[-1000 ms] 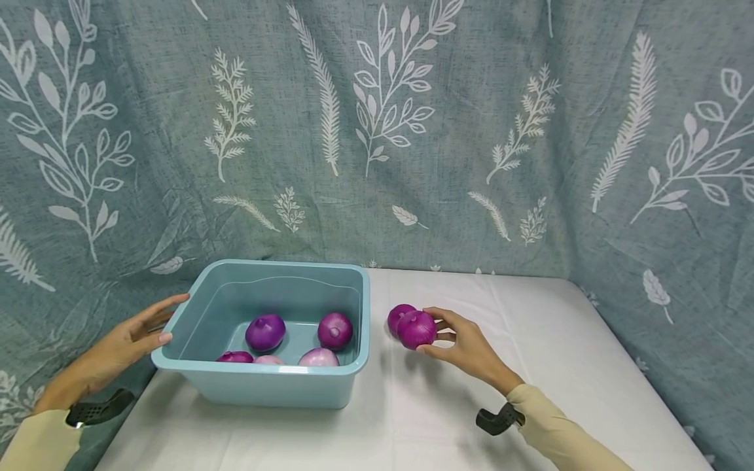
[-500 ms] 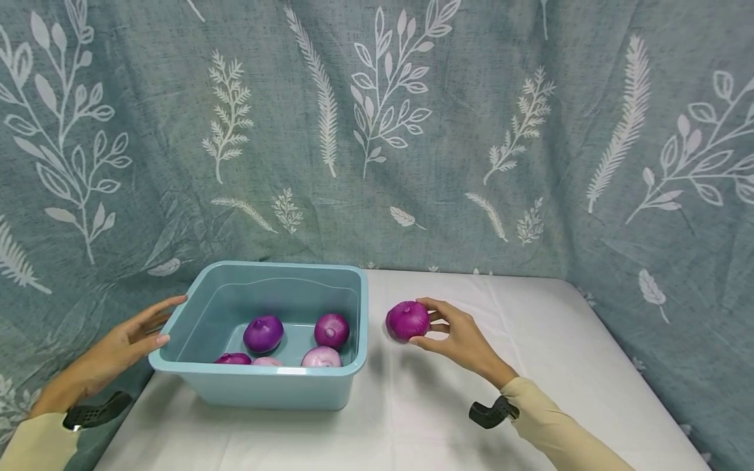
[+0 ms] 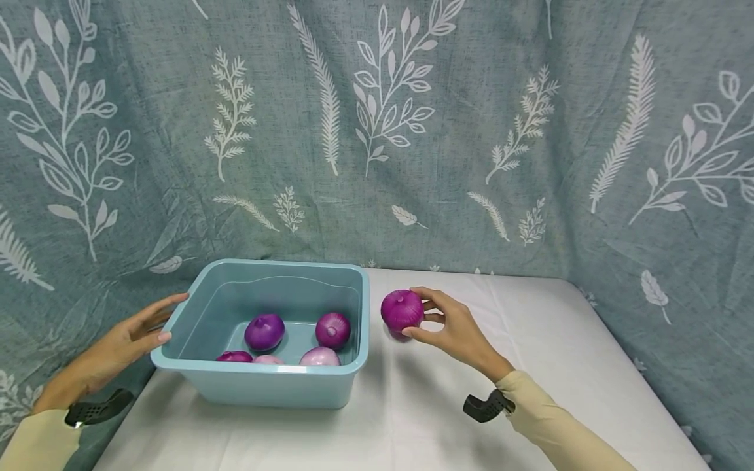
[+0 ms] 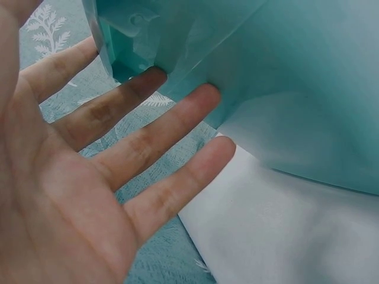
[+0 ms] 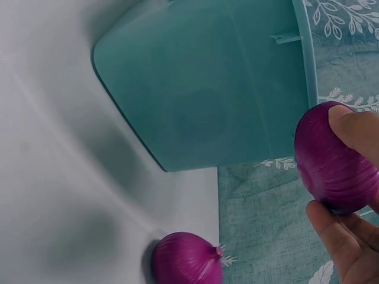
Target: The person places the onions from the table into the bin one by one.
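Note:
A purple onion (image 3: 402, 310) is pinched between thumb and fingers of my right hand (image 3: 450, 330), raised just right of the blue basin (image 3: 259, 387). In the right wrist view this onion (image 5: 331, 160) hangs above the table, and a second purple onion (image 5: 185, 259) lies on the white cloth below. From the head view that second onion (image 3: 400, 336) is mostly hidden behind the held one. My left hand (image 3: 126, 343) touches the basin's left rim, its fingers extended; in the left wrist view the fingers (image 4: 169, 145) reach straight along the basin's outer wall (image 4: 284, 106).
Inside the basin lie several onions: a dark purple onion (image 3: 264, 332), a magenta onion (image 3: 333, 330) and pale pink ones by the near wall. White cloth (image 3: 530, 340) covers the table. Patterned blue-grey fabric (image 3: 377, 196) hangs behind and at both sides.
My right hand has lifted the held onion and carried it slightly left and up, across the onion lying on the cloth. My left hand stays at the basin's rim.

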### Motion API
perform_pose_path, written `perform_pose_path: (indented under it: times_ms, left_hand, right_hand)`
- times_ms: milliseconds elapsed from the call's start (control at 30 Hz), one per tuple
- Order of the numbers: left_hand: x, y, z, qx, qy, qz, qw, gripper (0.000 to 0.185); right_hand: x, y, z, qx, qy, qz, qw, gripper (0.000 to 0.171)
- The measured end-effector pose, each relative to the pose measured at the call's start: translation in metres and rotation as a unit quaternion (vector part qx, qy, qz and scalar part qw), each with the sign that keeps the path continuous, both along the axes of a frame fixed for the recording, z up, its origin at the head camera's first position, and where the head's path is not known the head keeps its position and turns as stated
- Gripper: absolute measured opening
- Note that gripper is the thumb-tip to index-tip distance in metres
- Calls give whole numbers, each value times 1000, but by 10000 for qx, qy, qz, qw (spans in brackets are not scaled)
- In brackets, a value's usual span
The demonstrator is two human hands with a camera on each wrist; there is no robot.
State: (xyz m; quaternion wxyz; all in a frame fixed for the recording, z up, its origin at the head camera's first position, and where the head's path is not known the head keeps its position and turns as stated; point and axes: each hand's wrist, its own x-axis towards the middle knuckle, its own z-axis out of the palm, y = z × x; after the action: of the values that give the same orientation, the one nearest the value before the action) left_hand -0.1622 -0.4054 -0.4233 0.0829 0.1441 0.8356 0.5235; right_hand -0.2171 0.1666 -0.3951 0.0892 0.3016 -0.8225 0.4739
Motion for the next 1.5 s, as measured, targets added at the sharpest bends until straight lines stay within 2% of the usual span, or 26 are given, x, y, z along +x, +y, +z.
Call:
perform_pose_path:
  times_ms: [233,667,1100,1267,1500]
  left_hand:
    - [-1,-1,-1,-65,61,23,10000,66]
    - [-1,0,3,-43,64,-36,10000,66]
    - [0,0,2,-139,-130,119,9997,66]
    - [1,0,2,-137,-156,102,9997,66]
    - [1,-1,2,-55,-66,9,10000,65]
  right_hand:
    - [0,-7,11,-117,-47,61,9999,69]
    - [0,-28,26,-361,-214,202,9989,72]
    - [-21,-45,-1,-589,-367,792,9944,76]
    - [-21,-54,-3,-338,-165,930,9950,75]
    - [-23,-60,-3,114,124,831,9964,77]
